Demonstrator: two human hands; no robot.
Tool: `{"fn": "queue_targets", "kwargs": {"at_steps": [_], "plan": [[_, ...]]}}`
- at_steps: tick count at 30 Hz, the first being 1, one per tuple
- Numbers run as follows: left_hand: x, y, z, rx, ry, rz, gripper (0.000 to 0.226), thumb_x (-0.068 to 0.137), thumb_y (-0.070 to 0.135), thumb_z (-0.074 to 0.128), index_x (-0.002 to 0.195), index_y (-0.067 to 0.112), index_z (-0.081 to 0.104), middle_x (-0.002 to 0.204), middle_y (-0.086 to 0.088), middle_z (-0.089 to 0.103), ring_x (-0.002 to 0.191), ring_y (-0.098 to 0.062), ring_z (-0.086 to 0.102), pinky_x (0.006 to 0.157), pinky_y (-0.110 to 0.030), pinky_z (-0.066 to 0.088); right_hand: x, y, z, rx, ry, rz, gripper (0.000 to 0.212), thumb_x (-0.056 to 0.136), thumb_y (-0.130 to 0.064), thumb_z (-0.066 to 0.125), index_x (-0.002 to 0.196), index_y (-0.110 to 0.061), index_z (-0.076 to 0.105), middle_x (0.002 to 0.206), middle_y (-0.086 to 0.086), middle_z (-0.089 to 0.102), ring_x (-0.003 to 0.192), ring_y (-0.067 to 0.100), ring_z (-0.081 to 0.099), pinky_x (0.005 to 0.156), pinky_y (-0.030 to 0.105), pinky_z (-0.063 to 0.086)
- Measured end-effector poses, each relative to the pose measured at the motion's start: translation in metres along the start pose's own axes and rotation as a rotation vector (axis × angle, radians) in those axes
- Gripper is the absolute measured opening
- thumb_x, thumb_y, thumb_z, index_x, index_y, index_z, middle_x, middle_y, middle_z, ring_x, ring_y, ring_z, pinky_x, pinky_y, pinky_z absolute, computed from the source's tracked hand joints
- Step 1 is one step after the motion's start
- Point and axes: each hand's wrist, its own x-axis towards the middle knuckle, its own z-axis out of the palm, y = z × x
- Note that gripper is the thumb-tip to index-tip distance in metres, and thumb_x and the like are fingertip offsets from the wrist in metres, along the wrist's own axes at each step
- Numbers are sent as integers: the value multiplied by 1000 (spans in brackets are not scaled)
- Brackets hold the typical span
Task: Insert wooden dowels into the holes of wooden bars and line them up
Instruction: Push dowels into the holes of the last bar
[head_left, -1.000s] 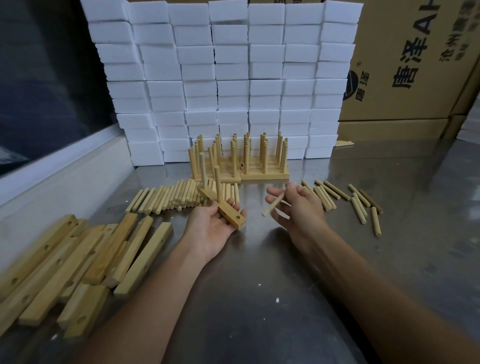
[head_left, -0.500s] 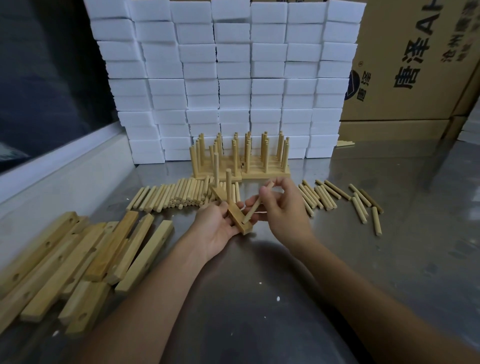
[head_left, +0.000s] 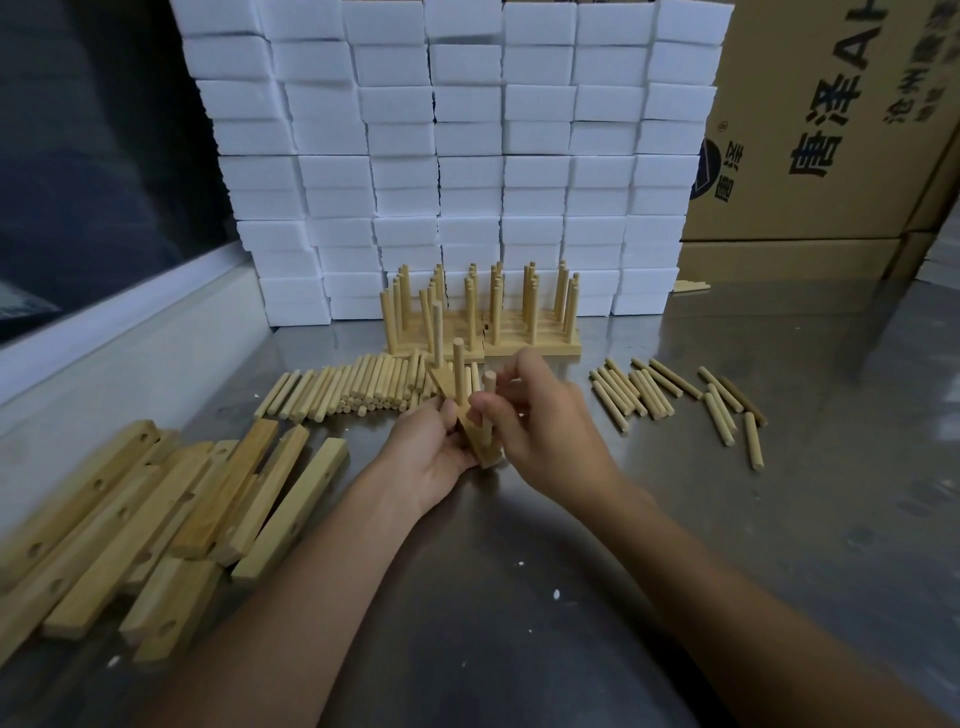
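I see one pale wooden bar with drilled holes (head_left: 475, 434) at frame centre, tilted, its near end low by the steel tabletop (head_left: 519, 597). Left hand (head_left: 434, 449) grips it from the left side, fingers curled round it. Three round wooden dowels stand in it: two seated behind, (head_left: 438, 332) and (head_left: 458, 369), and a third dowel (head_left: 488, 402) at the near end, pinched by the right hand (head_left: 550, 423) between thumb and fingers. How deep the third sits I can't tell; fingers cover the hole.

Counts: finished bars with upright dowels (head_left: 480, 312) stand in two blocks at centre, just behind the hands; the exact number of bars is unreadable, the pegs overlap. Loose dowel row (head_left: 348, 387) lies left of centre, too packed to count, and its right end is hidden by the hands. Scattered dowels (head_left: 675, 397) right of centre: roughly fifteen to twenty. Blank bar pile (head_left: 156, 519) at lower left, about ten, overlapping, cut off by the frame edge.

Behind: a wall of white foam blocks (head_left: 467, 156) at top centre, and a brown cardboard carton with dark print (head_left: 831, 156) at upper right, cropped.
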Motion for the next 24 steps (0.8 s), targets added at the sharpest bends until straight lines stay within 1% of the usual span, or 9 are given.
{"fn": "queue_targets", "kwargs": {"at_steps": [3, 6, 8, 11, 13, 16, 18, 21, 24], "plan": [[-1, 1, 1, 18, 13, -7, 34, 105, 5, 30, 104, 8, 64, 84, -13, 74, 81, -29, 69, 52, -42, 57, 0, 0, 1, 32, 35, 37, 18, 96, -23, 64, 95, -18, 47, 82, 0, 71, 76, 9, 70, 66, 35, 59], [-2, 1, 2, 36, 15, -10, 33, 105, 4, 28, 105, 7, 62, 94, -17, 70, 81, -30, 68, 56, -43, 55, 0, 0, 1, 46, 78, 68, 20, 95, -24, 67, 93, -16, 49, 83, -1, 71, 76, 8, 70, 66, 32, 59], [-3, 1, 3, 41, 8, -10, 34, 105, 4, 28, 103, 7, 62, 96, -18, 70, 79, -31, 69, 58, -44, 55, 0, -1, 3, 35, 115, 88, 23, 93, -26, 68, 91, -13, 50, 81, 1, 70, 73, 11, 69, 64, 33, 59], [-3, 2, 3, 32, 8, -7, 34, 105, 5, 28, 102, 8, 62, 96, -17, 70, 78, -30, 70, 54, -43, 55, 0, -2, 4, 10, 143, 94, 24, 92, -27, 71, 89, -13, 51, 78, 0, 68, 70, 10, 68, 61, 30, 58], [-3, 2, 3, 20, 6, -12, 34, 105, 5, 27, 103, 9, 61, 90, -15, 73, 73, -29, 72, 53, -42, 56, 1, -2, 3, 8, 126, 97, 24, 92, -25, 71, 89, -14, 50, 78, -1, 70, 72, 7, 69, 62, 30, 58], [-5, 2, 3, 1, -7, -19, 33, 107, 6, 26, 106, 8, 58, 73, -11, 75, 63, -25, 74, 49, -42, 57, 2, 0, -2, 35, 61, 112, 21, 94, -18, 68, 90, -13, 48, 77, -2, 72, 73, 5, 71, 63, 39, 60], [-5, 3, 4, -8, -6, -22, 32, 107, 7, 25, 106, 8, 57, 69, -10, 75, 62, -23, 74, 50, -43, 56, 3, -1, -4, 14, 25, 106, 22, 95, -15, 66, 89, -17, 45, 76, -1, 72, 73, 6, 71, 63, 42, 60], [-6, 4, 6, -13, 5, -33, 30, 107, 6, 26, 110, 7, 56, 76, -12, 75, 66, -24, 74, 49, -44, 56, 5, -4, -8, -9, -21, 100, 27, 96, -14, 63, 86, -24, 40, 76, 0, 72, 71, 7, 71, 64, 42, 59], [-6, 4, 7, -8, 17, -39, 30, 107, 6, 28, 121, 6, 54, 89, -14, 71, 75, -24, 71, 49, -43, 56, 6, -4, -11, -23, -68, 110, 23, 97, -13, 61, 89, -20, 41, 78, -1, 74, 70, 7, 70, 65, 42, 59]]}}
